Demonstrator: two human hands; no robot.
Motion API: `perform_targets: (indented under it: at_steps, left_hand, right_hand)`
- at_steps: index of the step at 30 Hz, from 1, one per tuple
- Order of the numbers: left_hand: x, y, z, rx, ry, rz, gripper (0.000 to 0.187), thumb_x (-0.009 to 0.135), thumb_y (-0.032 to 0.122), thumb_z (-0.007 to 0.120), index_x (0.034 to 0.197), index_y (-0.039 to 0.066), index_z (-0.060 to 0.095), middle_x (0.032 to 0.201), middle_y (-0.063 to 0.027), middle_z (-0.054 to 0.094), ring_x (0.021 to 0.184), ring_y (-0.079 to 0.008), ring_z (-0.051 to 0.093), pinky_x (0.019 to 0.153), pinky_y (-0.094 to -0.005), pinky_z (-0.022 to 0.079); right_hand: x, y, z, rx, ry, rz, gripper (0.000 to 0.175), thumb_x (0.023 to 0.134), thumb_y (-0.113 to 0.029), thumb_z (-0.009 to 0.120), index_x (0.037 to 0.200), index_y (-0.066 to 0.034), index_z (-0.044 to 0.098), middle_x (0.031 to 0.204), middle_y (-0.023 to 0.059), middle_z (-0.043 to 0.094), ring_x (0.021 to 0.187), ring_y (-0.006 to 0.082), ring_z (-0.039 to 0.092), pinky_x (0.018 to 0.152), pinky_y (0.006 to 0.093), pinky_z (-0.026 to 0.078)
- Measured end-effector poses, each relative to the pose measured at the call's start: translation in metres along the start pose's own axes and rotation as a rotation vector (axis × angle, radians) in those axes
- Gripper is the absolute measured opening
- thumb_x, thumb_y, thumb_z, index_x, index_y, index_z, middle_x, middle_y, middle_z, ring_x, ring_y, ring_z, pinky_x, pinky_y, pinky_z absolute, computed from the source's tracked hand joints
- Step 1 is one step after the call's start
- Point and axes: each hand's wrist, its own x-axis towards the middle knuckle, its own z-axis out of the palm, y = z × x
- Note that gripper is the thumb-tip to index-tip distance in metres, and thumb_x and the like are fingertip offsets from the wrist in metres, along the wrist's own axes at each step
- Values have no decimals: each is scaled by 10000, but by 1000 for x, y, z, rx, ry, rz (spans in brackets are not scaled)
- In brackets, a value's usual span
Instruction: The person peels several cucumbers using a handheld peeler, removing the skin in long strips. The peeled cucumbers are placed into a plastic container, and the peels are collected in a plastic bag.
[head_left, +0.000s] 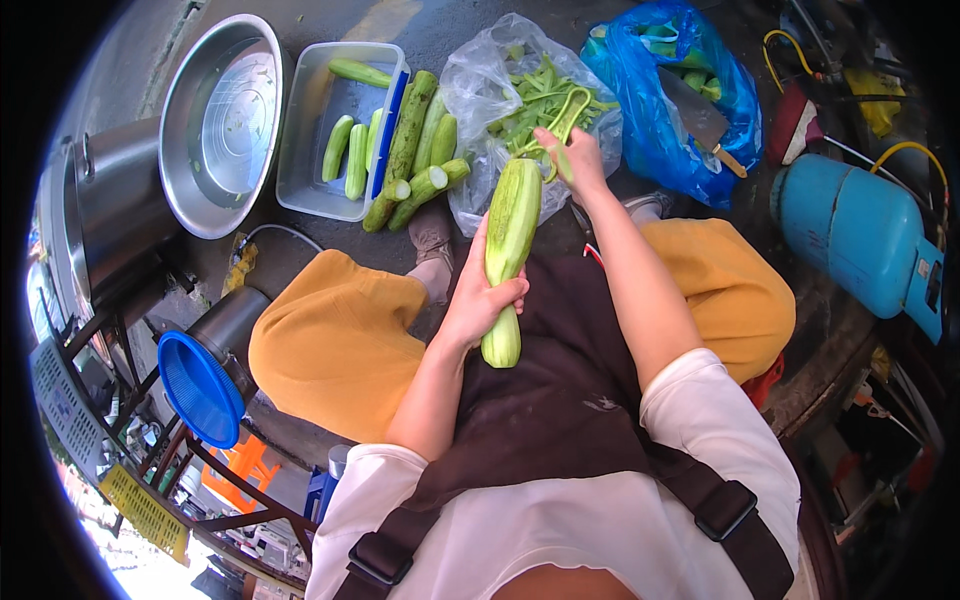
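My left hand (487, 296) grips a long green gourd (510, 225) around its lower half, holding it out above my dark apron. Most of its skin looks pale and pared, with darker green along the upper part. In my right hand (574, 157) is a green-handled peeler (566, 112), by the gourd's far end. Beneath the peeler an open clear plastic bag (480, 75) holds a heap of green peelings (544, 94). To its left, several unpeeled gourds (412, 127) lie beside a clear plastic tub (300, 150). Several pale peeled gourds (356, 161) rest in the tub.
A wide metal basin (176, 142) stands at far left, near a large steel pot (124, 202). On a blue plastic bag (637, 135) of green produce lies a cleaver (694, 112). A blue gas cylinder (847, 225) is at right; a blue plastic basket (199, 386) sits at lower left.
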Motion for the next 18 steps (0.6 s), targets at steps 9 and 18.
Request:
perform_targets:
  at_steps: [9,18]
  left_hand:
    - [8,-7,-17,-380,-48,-106,588,745,-32,555,1265,108,318,806,-92,488,561,-134,503,516,-278,466]
    - [9,-14,-22,-662,-34,-89,371,916,282,512,1213,110,369,819,-84,498,562,-133,482,506,-273,436]
  right_hand:
    - [-56,4,4,247,-258,19,319,804,-327,698,824,-24,598,707,-16,579,620,48,485,559,221,401]
    - [-43,12,3,586,-135,307,295,835,-348,655,834,-69,561,600,-35,490,449,50,411,385,205,266]
